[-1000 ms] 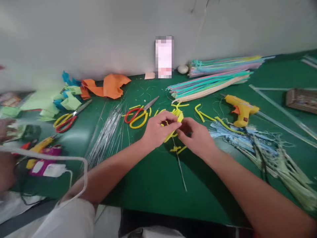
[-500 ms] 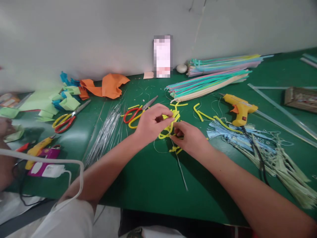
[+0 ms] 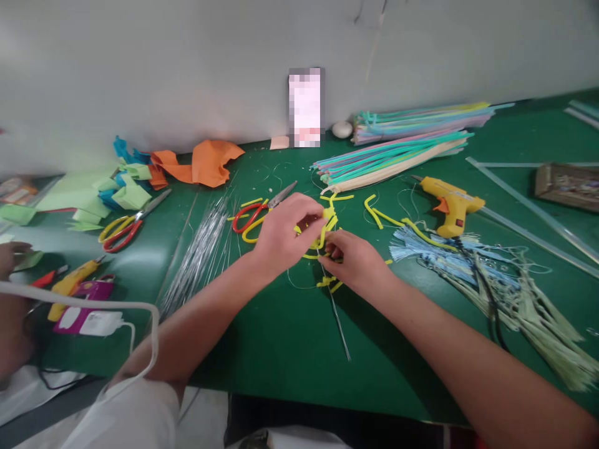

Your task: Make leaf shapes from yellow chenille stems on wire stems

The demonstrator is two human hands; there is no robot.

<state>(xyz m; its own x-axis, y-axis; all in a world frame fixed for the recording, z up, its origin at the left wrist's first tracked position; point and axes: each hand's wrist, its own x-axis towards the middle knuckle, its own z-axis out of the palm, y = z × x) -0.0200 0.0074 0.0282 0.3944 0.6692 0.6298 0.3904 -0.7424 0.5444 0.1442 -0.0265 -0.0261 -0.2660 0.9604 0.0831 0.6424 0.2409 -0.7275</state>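
Observation:
A tangle of bent yellow pipe cleaners point(image 3: 329, 218) is between my two hands over the green table. My left hand point(image 3: 286, 229) is closed, its thumb and forefinger pinching the upper part of the tangle. Lower on the right, my right hand point(image 3: 352, 255) is closed too, fingertips pinched at the thin wires point(image 3: 340, 324) that run down from the yellow piece toward me. Small yellow bits point(image 3: 326, 282) lie just under the right fingers. Red-and-yellow-handled scissors point(image 3: 253, 217) rest behind my left hand. The exact grip points are partly hidden by my fingers.
Pastel pipe cleaner bundles point(image 3: 397, 156) lie at the back, near a phone point(image 3: 305, 106). To the right are a yellow glue gun point(image 3: 452, 202) and tassels point(image 3: 524, 293). Silver wires point(image 3: 199, 255), more scissors point(image 3: 135, 223) and another person's hand point(image 3: 13, 257) are left.
My hands stay pinched at the yellow pipe cleaners with only a slight shift. The hanging wires' lower end has moved slightly left. The other person's hand at left has shifted.

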